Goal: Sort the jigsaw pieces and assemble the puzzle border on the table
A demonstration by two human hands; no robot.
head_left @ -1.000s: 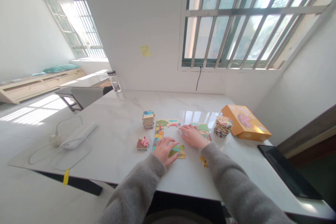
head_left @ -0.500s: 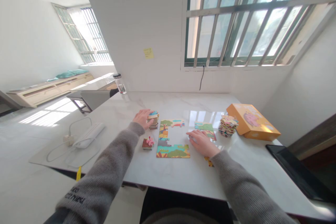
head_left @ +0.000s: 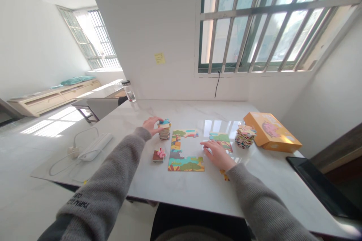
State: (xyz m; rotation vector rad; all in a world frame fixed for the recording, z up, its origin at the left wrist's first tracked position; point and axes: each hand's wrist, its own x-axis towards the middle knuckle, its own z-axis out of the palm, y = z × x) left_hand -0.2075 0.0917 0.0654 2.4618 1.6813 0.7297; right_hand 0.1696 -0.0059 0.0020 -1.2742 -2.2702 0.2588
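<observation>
My left hand (head_left: 152, 125) is at a tall stack of puzzle pieces (head_left: 164, 131), its fingers curled against the stack's left side and top. My right hand (head_left: 217, 153) rests on the white table with fingers spread and nothing in it. Between my hands lies a partly joined puzzle (head_left: 186, 162) with a gap at its middle and right. Joined green pieces (head_left: 222, 138) lie just beyond my right hand, and a yellow piece (head_left: 224, 175) is partly hidden by my right wrist. A small pile with a pink piece on top (head_left: 159, 154) sits near my left forearm.
Another stack of pieces (head_left: 245, 136) stands at the right beside an orange box (head_left: 274, 131). A black tablet-like object (head_left: 316, 184) lies on the right edge. A white power strip with cables (head_left: 96, 146) is at the left, and a bottle (head_left: 129, 91) stands at the back left.
My left hand has shifted slightly left, uncovering more of the stack's side, and its fingers are bent more at the top. My right hand has barely moved.
</observation>
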